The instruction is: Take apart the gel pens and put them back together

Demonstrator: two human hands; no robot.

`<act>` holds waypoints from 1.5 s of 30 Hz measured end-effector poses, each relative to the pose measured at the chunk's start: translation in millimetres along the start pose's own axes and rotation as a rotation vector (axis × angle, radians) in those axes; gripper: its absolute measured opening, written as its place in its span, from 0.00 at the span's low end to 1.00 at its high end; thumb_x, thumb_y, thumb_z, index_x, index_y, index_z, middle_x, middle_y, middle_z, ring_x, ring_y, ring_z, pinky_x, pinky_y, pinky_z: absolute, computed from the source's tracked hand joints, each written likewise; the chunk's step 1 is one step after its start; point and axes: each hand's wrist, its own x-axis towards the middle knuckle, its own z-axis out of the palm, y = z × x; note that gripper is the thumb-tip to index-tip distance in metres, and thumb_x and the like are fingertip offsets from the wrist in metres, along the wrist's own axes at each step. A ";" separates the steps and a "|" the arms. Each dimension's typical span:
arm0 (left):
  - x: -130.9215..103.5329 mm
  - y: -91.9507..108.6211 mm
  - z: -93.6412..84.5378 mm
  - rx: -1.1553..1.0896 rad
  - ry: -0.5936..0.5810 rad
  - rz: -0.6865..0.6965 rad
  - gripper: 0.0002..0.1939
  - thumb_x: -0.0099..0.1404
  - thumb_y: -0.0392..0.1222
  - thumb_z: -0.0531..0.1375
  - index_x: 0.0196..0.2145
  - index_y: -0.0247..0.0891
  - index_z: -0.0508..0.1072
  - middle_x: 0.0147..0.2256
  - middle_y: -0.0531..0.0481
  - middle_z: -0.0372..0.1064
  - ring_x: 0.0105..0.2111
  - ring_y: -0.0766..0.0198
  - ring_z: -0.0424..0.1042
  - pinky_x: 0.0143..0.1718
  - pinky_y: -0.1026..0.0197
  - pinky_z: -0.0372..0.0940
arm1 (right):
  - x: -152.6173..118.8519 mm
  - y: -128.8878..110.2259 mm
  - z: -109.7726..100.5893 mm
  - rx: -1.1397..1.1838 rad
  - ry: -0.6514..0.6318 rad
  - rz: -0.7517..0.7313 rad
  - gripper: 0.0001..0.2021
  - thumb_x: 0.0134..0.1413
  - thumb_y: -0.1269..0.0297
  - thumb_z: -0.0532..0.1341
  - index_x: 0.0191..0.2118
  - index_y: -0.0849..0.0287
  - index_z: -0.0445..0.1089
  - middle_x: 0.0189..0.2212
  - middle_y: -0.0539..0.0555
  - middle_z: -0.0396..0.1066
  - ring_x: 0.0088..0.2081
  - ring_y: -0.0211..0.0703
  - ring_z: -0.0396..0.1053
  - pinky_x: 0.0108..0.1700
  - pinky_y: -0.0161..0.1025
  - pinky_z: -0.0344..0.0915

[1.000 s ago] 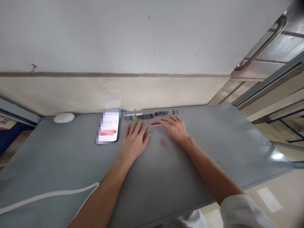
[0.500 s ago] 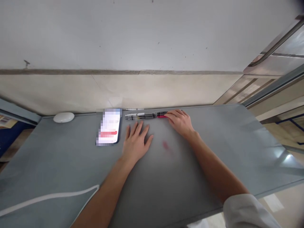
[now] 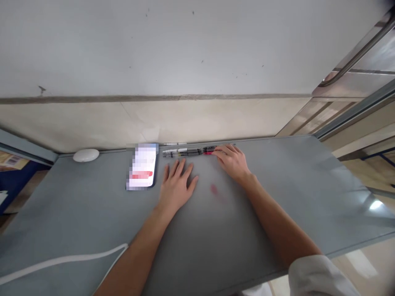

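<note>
Along the back edge of the grey table lies a row of pens (image 3: 182, 152), some clear or white and some dark, placed close together. My left hand (image 3: 175, 187) rests flat on the tabletop just in front of them, its fingers spread and holding nothing. At the right end of the row, my right hand (image 3: 231, 162) has its fingers closed over a red pen (image 3: 208, 153), whose left end shows. Dark pens (image 3: 210, 148) lie just behind the red one, partly covered by the same fingers. One more white pen (image 3: 175, 144) sits further back against the wall.
A phone (image 3: 143, 166) with a lit, blurred screen lies left of the pens. Further left is a white oval object (image 3: 86, 155). A white cable (image 3: 68, 259) runs by my left forearm. A reddish smudge (image 3: 214, 189) marks the table (image 3: 277, 164). The wall (image 3: 197, 117) borders the back.
My right hand has shifted slightly left along the pens, covering more of the red pen. My left hand stays flat in place. The view has moved a little.
</note>
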 end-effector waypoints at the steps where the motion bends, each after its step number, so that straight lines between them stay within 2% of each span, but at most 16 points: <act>1: 0.0 0.0 0.0 0.002 0.003 0.001 0.25 0.69 0.52 0.50 0.59 0.41 0.66 0.62 0.42 0.58 0.63 0.47 0.55 0.64 0.39 0.46 | -1.5 -3.1 -1.2 0.007 0.000 -0.007 0.15 0.60 0.74 0.54 0.44 0.51 0.75 0.45 0.52 0.76 0.46 0.44 0.69 0.44 0.40 0.62; 8: -0.9 -0.2 -0.3 0.015 -0.007 0.006 0.25 0.69 0.51 0.50 0.60 0.42 0.65 0.63 0.42 0.57 0.64 0.47 0.54 0.64 0.39 0.48 | -19.8 -39.4 -3.8 0.133 -0.035 -0.116 0.13 0.61 0.70 0.55 0.47 0.51 0.73 0.51 0.53 0.73 0.53 0.44 0.67 0.55 0.44 0.62; 12: -2.8 -2.9 -0.5 0.029 -0.028 0.023 0.26 0.70 0.51 0.50 0.61 0.41 0.63 0.64 0.42 0.55 0.64 0.47 0.53 0.64 0.40 0.48 | -27.7 -50.9 -3.5 0.164 -0.072 -0.155 0.14 0.63 0.64 0.53 0.51 0.52 0.71 0.54 0.52 0.70 0.59 0.46 0.63 0.62 0.47 0.58; 16: -4.3 -5.8 -0.5 0.030 -0.039 0.030 0.26 0.70 0.52 0.50 0.62 0.42 0.63 0.64 0.43 0.54 0.64 0.47 0.53 0.64 0.41 0.48 | -30.8 -50.1 -1.5 0.169 -0.110 -0.132 0.16 0.63 0.61 0.54 0.54 0.51 0.69 0.58 0.53 0.67 0.62 0.47 0.60 0.64 0.50 0.56; 25: -2.9 -3.7 -4.4 0.048 -0.020 0.039 0.24 0.70 0.51 0.50 0.60 0.41 0.65 0.63 0.43 0.56 0.63 0.48 0.55 0.63 0.42 0.50 | -32.0 -47.6 -1.1 0.175 -0.091 -0.126 0.17 0.64 0.60 0.53 0.55 0.51 0.69 0.59 0.53 0.66 0.62 0.47 0.60 0.65 0.49 0.56; 32: 27.5 -14.5 -11.4 0.079 0.109 0.077 0.18 0.70 0.42 0.50 0.53 0.37 0.72 0.55 0.43 0.68 0.56 0.50 0.65 0.58 0.48 0.57 | -32.3 -45.6 -0.8 0.206 -0.089 -0.123 0.16 0.63 0.59 0.54 0.53 0.52 0.70 0.58 0.54 0.67 0.61 0.49 0.61 0.64 0.50 0.57; 36: 43.2 -21.9 -8.6 0.106 0.125 0.107 0.17 0.70 0.38 0.50 0.51 0.37 0.73 0.49 0.44 0.72 0.49 0.50 0.70 0.52 0.48 0.61 | -32.8 -44.9 -2.4 0.224 -0.093 -0.110 0.15 0.63 0.60 0.54 0.52 0.52 0.70 0.58 0.54 0.67 0.61 0.49 0.62 0.64 0.50 0.58; 45: 45.8 -30.1 -2.9 0.128 0.127 0.162 0.13 0.69 0.38 0.53 0.45 0.39 0.76 0.44 0.44 0.73 0.45 0.50 0.69 0.46 0.48 0.60 | -32.1 -44.5 -1.1 0.226 -0.095 -0.102 0.16 0.64 0.60 0.53 0.52 0.54 0.71 0.57 0.54 0.68 0.60 0.49 0.62 0.64 0.49 0.58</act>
